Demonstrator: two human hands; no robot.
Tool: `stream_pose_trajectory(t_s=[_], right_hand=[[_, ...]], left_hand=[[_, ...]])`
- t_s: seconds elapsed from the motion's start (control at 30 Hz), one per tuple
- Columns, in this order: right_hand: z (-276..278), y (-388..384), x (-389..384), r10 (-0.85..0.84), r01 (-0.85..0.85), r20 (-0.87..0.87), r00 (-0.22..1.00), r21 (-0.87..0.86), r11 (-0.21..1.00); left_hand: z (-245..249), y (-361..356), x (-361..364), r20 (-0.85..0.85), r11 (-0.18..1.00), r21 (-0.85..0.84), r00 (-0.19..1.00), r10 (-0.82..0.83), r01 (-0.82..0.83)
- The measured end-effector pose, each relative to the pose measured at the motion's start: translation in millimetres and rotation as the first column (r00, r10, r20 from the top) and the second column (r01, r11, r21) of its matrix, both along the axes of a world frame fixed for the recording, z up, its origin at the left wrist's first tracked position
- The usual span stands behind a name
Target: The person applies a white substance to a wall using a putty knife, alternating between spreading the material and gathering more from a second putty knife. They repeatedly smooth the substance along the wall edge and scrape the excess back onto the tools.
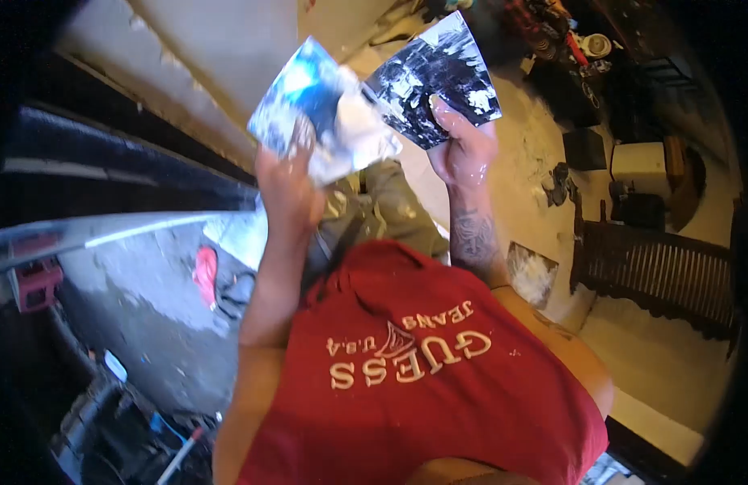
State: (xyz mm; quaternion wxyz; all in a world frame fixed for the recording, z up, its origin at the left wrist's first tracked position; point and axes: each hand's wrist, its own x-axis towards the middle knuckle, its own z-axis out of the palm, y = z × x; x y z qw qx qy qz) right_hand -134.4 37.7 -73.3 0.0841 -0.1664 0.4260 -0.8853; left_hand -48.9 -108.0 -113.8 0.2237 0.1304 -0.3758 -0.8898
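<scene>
My left hand (289, 174) grips a flat, four-sided sheet (270, 101) by its lower edge, thumb on top. Its face has a blue shine, and a mound of white paste (362, 125) lies on its right side. In my right hand (469, 153) is a similar flat black sheet (439, 65), streaked with white paste and pinched at its lower right under the thumb. The two sheets tilt apart in front of me, and their inner edges come close together beside the paste. White smears cover the fingers of both hands.
A pale wall panel (220, 48) with a dark recess stands at left. Below it are a pink crate (36, 287) and a red object (204, 275) on grey floor. A paste-smeared board (532, 273) lies at right, near a slatted wooden bench (657, 275). Clutter fills the upper right.
</scene>
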Motion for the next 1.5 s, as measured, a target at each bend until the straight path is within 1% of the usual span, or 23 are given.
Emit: stream_pose_trajectory(t_s=[0.03,0.1,0.13,0.17,0.2,0.27,0.4,0.43,0.53,0.63,0.73,0.8,0.83,0.93,0.97,1.03,1.1,1.13,1.17,1.23,1.33,1.4,1.5], right_hand=[[-5.9,3.8,5.0,-0.031,0.03,0.019,0.999,0.053,0.998],[-11.9,7.5,13.1,-0.035,0.036,-0.009,0.999,0.097,0.995],[-12.9,8.1,18.3,-0.012,0.017,-0.058,0.998,0.086,0.996],[-18.3,15.4,13.9,0.102,-0.07,-0.172,0.98,0.181,0.981],[-20.9,18.5,11.1,0.106,-0.045,-0.213,0.971,0.276,0.96],[-25.1,21.1,4.7,0.127,0.022,-0.304,0.944,0.441,0.897],[-27.7,20.9,-3.3,0.268,-0.012,-0.461,0.846,0.486,0.874],[-28.7,28.7,-10.4,0.306,0.196,-0.644,0.701,0.586,0.786],[-41.1,47.8,-8.4,0.332,0.171,-0.567,0.754,0.657,0.734],[-59.1,67.9,-11.4,0.336,0.218,-0.522,0.784,0.738,0.638],[-74.3,92.4,-12.0,0.368,0.071,-0.347,0.863,0.803,0.591],[-100.1,110.9,-11.4,0.493,0.027,-0.244,0.835,0.914,0.406],[-122.6,125.8,-12.1,0.441,0.001,-0.192,0.877,0.918,0.397],[-166.5,139.7,-46.3,0.229,-0.062,-0.073,0.971,0.846,0.53],[-130.0,114.2,-55.5,0.157,0.004,-0.149,0.976,0.737,0.676],[-61.5,87.8,-65.1,0.162,0.242,-0.419,0.894,0.753,0.612],[-7.8,50.5,-85.2,0.279,0.533,-0.69,0.668,0.705,0.469],[34.1,22.8,-83.7,0.27,0.594,-0.781,0.563,0.609,0.526],[77.2,-2.1,-82.6,0.243,0.628,-0.883,0.402,0.459,0.629],[154.8,-42.9,-61.4,0.151,0.617,-0.951,0.27,0.291,0.732],[230.6,-89.6,-48.5,0.042,0.721,-0.99,-0.133,-0.067,0.689],[260.8,-120.8,-28.3,-0.14,0.627,-0.97,-0.199,-0.236,0.742],[281.2,-146.6,-29.9,-0.231,0.58,-0.91,-0.344,-0.399,0.71]], left_hand=[[-2.5,-1.0,-5.3,0.012,0.845,-0.528,0.995,0.102,-0.08],[11.5,12.8,-12.7,0.007,0.989,-0.128,0.997,0.078,-0.076],[7.8,14.5,-10.9,0.082,0.979,-0.186,0.991,0.104,-0.087],[4.9,16.4,-14.9,0.029,0.992,-0.094,0.996,0.089,-0.086],[2.0,18.7,-18.8,-0.024,0.997,0.001,0.997,0.08,-0.08],[-2.5,21.6,-20.7,-0.022,0.998,-0.003,0.997,0.069,-0.069],[-13.4,19.6,-32.2,-0.016,0.998,0.013,0.998,0.064,-0.064],[-10.3,25.1,-34.0,-0.035,0.995,-0.03,0.995,0.097,-0.098],[-23.9,39.6,-36.4,0.022,0.997,0.082,1.0,-0.013,0.011],[-25.0,54.3,-45.5,0.057,0.981,0.193,0.998,0.003,-0.014],[-19.5,60.5,-53.7,0.011,0.981,0.188,0.999,-0.051,0.048],[-4.5,62.9,-55.0,-0.064,0.981,0.166,0.994,-0.087,0.096],[-1.3,65.0,-52.5,-0.01,0.971,0.205,0.993,-0.121,0.121],[-0.1,60.6,-45.5,0.115,0.955,0.291,0.989,-0.089,0.052],[-10.2,58.5,-42.2,0.129,0.968,0.249,0.99,-0.054,0.02],[-51.8,48.5,-29.6,0.115,0.979,0.158,0.983,-0.146,0.127],[-113.2,44.9,-19.8,0.218,0.992,0.066,0.969,-0.119,0.107],[-123.0,45.3,-10.4,0.307,0.981,0.111,0.933,-0.188,0.162],[-135.1,44.3,0.3,0.252,0.963,0.168,0.935,-0.249,0.211],[-152.5,45.4,22.1,0.221,0.935,0.203,0.916,-0.334,0.291],[-166.9,38.3,46.6,0.26,0.93,0.165,0.895,-0.363,0.33],[-182.7,37.0,48.5,0.212,0.936,0.182,0.917,-0.337,0.302],[-213.3,27.4,49.2,0.213,0.928,0.264,0.922,-0.322,0.263]])
